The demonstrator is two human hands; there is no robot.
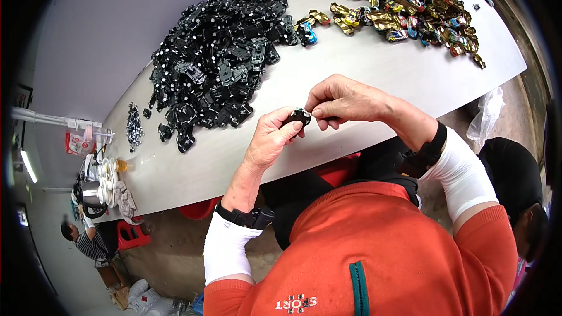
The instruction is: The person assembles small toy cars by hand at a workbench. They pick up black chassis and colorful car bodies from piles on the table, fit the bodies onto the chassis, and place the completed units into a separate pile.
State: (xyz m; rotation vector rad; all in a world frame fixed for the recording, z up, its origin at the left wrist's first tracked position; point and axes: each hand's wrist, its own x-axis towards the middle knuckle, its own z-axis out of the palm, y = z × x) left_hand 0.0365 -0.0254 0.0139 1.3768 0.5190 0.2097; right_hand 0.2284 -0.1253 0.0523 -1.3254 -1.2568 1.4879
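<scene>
At frame centre: left hand (270, 139) pinches black part (300, 117); right hand (346, 100) curled against it, hold unclear; likely fitting, next needs steadiness.

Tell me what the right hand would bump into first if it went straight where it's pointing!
The right hand would probably meet the small black piece in the left hand first. They're so close that I can't tell whether they touch.

Red stool (132, 235), steel kettle (92, 193), grey cloth (124, 201) at left.
</scene>
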